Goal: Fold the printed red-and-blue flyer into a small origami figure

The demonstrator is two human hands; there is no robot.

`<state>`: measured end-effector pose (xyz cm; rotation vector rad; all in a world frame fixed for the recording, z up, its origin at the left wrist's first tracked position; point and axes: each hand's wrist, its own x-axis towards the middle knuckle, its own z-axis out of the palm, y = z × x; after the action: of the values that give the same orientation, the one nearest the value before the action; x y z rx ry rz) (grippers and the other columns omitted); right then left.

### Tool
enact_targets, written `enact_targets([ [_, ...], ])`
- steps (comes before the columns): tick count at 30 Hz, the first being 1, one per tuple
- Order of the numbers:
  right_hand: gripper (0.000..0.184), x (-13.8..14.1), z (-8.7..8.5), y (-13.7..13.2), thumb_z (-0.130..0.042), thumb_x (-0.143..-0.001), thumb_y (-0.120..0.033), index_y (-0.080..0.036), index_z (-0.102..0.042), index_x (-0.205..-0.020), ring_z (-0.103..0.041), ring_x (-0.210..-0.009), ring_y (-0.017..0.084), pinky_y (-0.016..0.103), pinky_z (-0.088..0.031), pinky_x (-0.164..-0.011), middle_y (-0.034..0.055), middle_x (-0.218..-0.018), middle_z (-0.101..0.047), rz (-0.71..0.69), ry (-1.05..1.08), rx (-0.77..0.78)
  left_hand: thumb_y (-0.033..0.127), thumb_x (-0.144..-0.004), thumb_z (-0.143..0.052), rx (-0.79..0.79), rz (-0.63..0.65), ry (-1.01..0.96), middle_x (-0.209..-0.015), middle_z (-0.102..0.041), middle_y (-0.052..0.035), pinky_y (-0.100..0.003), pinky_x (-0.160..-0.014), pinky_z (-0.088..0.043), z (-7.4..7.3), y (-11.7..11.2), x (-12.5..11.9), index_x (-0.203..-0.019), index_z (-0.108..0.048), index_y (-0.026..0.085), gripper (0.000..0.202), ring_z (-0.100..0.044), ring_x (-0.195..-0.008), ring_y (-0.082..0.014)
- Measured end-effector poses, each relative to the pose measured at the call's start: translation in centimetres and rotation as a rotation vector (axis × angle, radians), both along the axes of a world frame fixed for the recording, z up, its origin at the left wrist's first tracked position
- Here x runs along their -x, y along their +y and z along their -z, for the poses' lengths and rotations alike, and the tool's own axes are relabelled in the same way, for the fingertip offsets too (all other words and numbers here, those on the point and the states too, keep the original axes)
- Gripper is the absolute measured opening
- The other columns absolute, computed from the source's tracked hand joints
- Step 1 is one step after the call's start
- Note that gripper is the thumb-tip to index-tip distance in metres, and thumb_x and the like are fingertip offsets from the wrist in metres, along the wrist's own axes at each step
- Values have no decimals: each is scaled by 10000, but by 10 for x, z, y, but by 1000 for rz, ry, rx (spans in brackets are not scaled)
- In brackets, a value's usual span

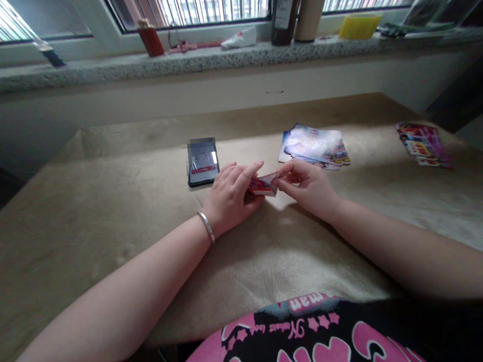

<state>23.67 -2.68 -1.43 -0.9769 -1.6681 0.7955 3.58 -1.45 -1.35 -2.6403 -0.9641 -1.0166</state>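
My left hand (231, 196) and my right hand (305, 185) meet at the middle of the beige table (101, 216). Between them they grip a small stack of red-and-white cards (264, 184). The left hand's fingers curl over the stack from the left, a silver bracelet on that wrist. From the right, the other hand pinches the stack's upper edge with fingertips. A phone (202, 162) lies just beyond the left hand, its screen lit.
A spread pile of colourful cards (315, 147) lies beyond my right hand. Another card pile (425, 144) sits at the table's far right. The window sill (214, 59) holds a red cup, a dark bottle, a yellow box and other items.
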Motion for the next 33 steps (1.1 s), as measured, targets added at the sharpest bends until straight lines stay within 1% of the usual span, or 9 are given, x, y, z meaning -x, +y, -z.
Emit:
enact_targets([
  [3, 244, 2, -2, -3, -649, -783, -440, -198, -623, -805, -615, -630, 121, 260, -518, -580, 6, -735, -652, -22, -14, -40, 295, -773, -648, -3, 9, -57, -991, -636, -53, -400, -961, -419, 0, 1, -1, -1159, -527, 188, 418, -567, -927, -203],
  [7, 191, 2, -5, -6, -621, -819, -388, -199, -630, -836, -627, -688, 126, 252, -525, -607, 18, -778, -661, -49, -30, -88, 294, -814, -630, 30, 90, -127, -940, -621, -37, -366, -907, -447, -2, 2, 0, -995, -590, 206, 206, -563, -869, -167],
  [11, 154, -1, -8, -8, -573, -851, -329, -214, -616, -944, -629, -844, 151, 268, -533, -684, 37, -911, -662, -100, -94, -129, 269, -823, -629, 52, 138, -217, -910, -603, -37, -339, -846, -477, -5, 0, -1, -936, -593, 198, 138, -561, -842, -153],
  [13, 182, -3, -8, -7, -598, -823, -297, -228, -602, -992, -617, -901, 162, 274, -537, -696, 39, -956, -655, -131, -136, -177, 246, -826, -623, 60, 151, -277, -909, -593, -37, -310, -800, -494, -7, -2, -2, -925, -587, 195, 117, -559, -839, -146],
  [15, 226, -3, -8, -6, -642, -779, -275, -240, -595, -998, -607, -918, 167, 276, -544, -683, 35, -974, -651, -135, -171, -227, 236, -828, -620, 67, 159, -327, -919, -589, -33, -313, -830, -498, -8, -3, -2, -916, -581, 195, 104, -559, -849, -140],
  [19, 150, 0, -7, -5, -641, -782, -242, -242, -611, -929, -607, -881, 152, 268, -544, -654, 27, -957, -651, -76, -204, -276, 284, -821, -640, 67, 135, -332, -969, -604, -29, -415, -1039, -398, -7, -2, -2, -900, -582, 207, 125, -571, -915, -150],
  [25, 80, 0, -11, -6, -603, -824, -222, -239, -638, -893, -616, -851, 144, 249, -532, -606, 32, -938, -650, 53, -217, -374, 349, -833, -629, 63, 136, -280, -1087, -616, -45, -448, -1080, -338, -8, -3, 1, -1002, -598, 230, 209, -575, -1018, -169],
  [27, 69, -1, -12, -6, -610, -824, -226, -244, -642, -882, -618, -846, 149, 258, -529, -606, 33, -945, -656, 117, -255, -438, 353, -833, -633, 30, 145, -293, -1047, -638, -29, -441, -1070, -343, -10, -4, 1, -999, -599, 239, 205, -589, -991, -162],
  [33, 111, -5, -15, -5, -605, -830, -207, -269, -647, -912, -620, -939, 179, 365, -519, -841, 37, -1000, -657, 161, -309, -577, 269, -828, -648, -46, 133, -358, -948, -668, -8, -328, -857, -462, -14, -6, -2, -895, -629, 242, 75, -606, -924, -146],
])
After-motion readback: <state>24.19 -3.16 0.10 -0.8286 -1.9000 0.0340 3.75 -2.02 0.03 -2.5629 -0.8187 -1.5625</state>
